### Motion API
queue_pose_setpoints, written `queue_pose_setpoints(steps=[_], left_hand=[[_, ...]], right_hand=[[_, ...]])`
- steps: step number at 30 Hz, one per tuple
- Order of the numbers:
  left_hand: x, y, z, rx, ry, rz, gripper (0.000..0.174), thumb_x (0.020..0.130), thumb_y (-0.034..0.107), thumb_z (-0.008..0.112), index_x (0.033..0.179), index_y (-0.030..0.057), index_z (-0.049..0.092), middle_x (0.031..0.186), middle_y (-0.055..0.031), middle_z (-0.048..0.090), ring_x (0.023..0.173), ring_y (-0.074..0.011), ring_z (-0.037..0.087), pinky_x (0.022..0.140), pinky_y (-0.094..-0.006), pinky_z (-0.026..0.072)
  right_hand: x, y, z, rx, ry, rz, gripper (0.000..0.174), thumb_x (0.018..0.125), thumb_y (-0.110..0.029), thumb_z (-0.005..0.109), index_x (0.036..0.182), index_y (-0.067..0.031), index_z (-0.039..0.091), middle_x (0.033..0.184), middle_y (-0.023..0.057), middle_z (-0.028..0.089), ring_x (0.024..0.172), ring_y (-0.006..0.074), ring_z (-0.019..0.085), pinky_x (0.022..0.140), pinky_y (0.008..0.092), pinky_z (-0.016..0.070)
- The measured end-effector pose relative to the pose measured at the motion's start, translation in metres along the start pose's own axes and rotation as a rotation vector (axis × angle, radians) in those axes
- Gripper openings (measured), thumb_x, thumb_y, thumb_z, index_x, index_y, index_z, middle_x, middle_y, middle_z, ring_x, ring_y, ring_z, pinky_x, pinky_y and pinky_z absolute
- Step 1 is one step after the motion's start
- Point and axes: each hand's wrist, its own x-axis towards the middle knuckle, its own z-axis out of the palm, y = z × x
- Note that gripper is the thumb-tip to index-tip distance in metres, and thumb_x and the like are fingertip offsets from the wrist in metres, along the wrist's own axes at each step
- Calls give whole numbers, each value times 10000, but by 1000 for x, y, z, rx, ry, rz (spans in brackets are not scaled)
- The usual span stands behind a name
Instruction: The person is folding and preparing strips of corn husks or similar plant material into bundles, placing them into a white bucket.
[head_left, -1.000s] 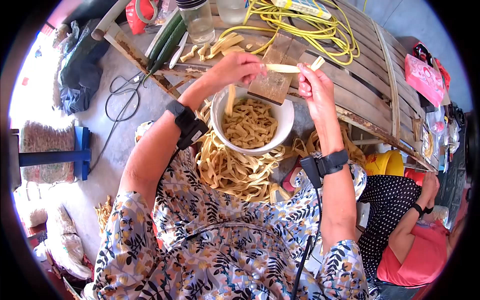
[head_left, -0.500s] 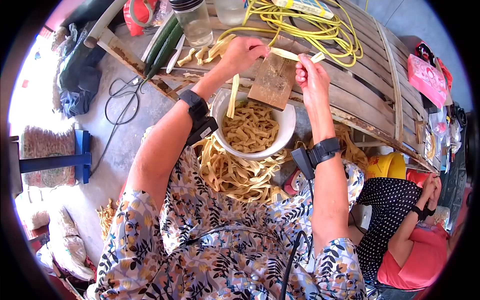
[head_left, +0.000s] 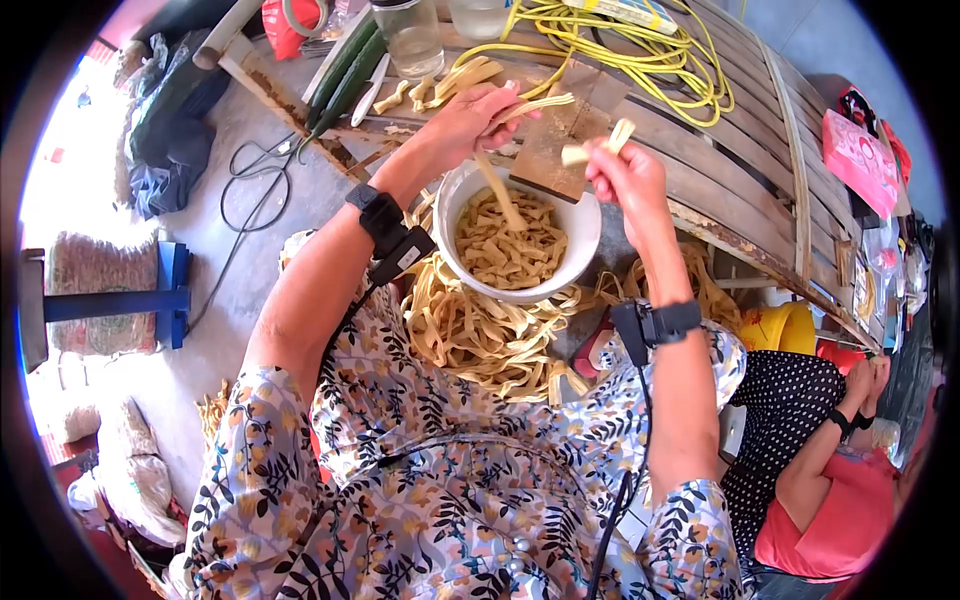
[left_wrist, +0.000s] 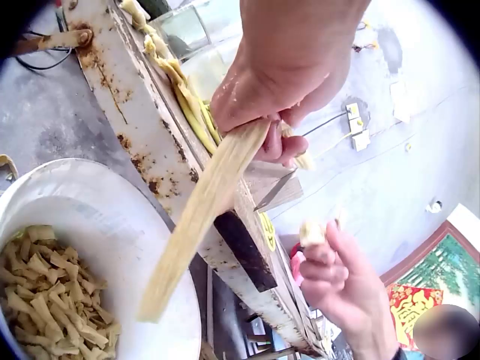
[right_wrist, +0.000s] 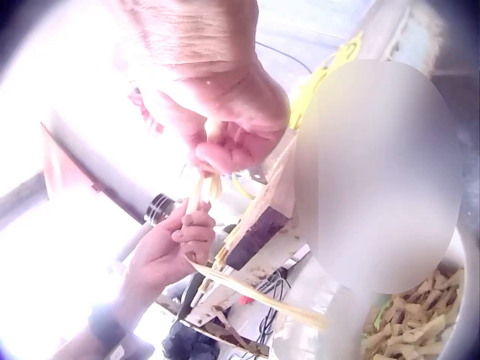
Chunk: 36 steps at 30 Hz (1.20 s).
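My left hand [head_left: 468, 122] grips a long pale-yellow strip [left_wrist: 199, 217], flat and fibrous. One end hangs toward the white bucket [head_left: 588, 250]; the other sticks out past the fingers toward the right. Opposite it, my right hand [head_left: 630, 180] pinches a short piece of strip [head_left: 621, 134] between thumb and fingers, its ends showing on both sides. Between and below the hands, a wooden board [head_left: 548, 165] juts over the bench edge. A thin metal blade [left_wrist: 274, 190] stands by the board in the left wrist view. Short cut pieces [head_left: 510, 245] lie in the bucket.
Long strips [head_left: 480, 335] are heaped below the bucket. On the slatted bench [head_left: 730, 175] lie a yellow cable [head_left: 660, 75], cucumbers [head_left: 345, 85], a white-handled knife [head_left: 371, 92], more pieces [head_left: 465, 80] and a glass jar [head_left: 410, 45]. Another person [head_left: 820, 480] sits at right.
The strip stretched between my hands is now in two parts, a long one in the left hand and a short one in the right. Both hands have come lower, toward the bucket.
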Motion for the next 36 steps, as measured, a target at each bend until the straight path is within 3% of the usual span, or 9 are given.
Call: queue_pose_setpoints(steps=[3,7,10,13,18,21,26,29,36], left_hand=[[-12,-8,-5,-14,-110,32,247,885,206,488,998,0,565,696,40,472,615,-30,412,530,-161,325],[-21,-14,0,199,-57,134,157,849,113,532,964,15,576,742,17,544,636,-33,483,557,-168,393],[-34,-12,20,601,22,259,115,799,55,561,905,25,597,717,-21,572,576,-78,524,506,-213,423],[-36,-22,38,962,31,879,136,755,43,579,889,40,602,724,-60,573,570,-154,553,518,-251,448],[-49,-21,55,1188,-133,934,107,720,81,621,826,69,611,701,-56,559,560,-194,549,526,-284,451],[-47,-16,39,906,-142,618,96,714,130,660,770,59,628,665,-58,571,545,-151,536,516,-260,438],[-33,-25,17,585,-167,237,215,799,276,613,800,63,649,562,14,532,507,-56,467,476,-228,399],[-37,-50,29,5,-332,11,252,890,255,481,910,24,581,623,47,482,525,-20,402,471,-151,340],[-42,-77,51,-611,-723,-308,470,770,384,616,998,-18,535,709,-1,504,523,-32,382,459,-138,329]], right_hand=[[-31,10,2,-247,-295,10,300,764,-163,647,993,15,570,716,58,610,575,85,546,529,214,444],[-42,8,-8,-773,-212,-211,240,756,-156,646,920,11,594,730,47,614,663,84,563,627,239,459],[-29,2,-13,-354,19,-297,161,805,-146,597,862,4,609,755,50,623,707,88,574,640,231,464],[-22,6,-2,-276,50,-340,178,833,-157,558,825,14,607,700,37,609,667,96,585,635,231,476],[-29,13,4,-605,-108,-3,194,828,-102,501,737,15,625,549,27,546,441,74,479,421,219,375],[-32,19,-3,-380,-126,198,162,802,-68,507,727,-3,636,541,8,522,416,60,410,396,209,296],[-49,6,13,259,-769,280,385,788,-271,626,1029,25,572,488,-55,421,416,14,317,435,175,277],[-36,0,10,657,-663,237,387,797,-258,620,1044,34,560,500,-64,397,415,13,312,435,180,278],[-38,15,14,-257,-299,-167,251,787,-227,634,946,-33,634,650,29,607,466,41,472,429,182,367]])
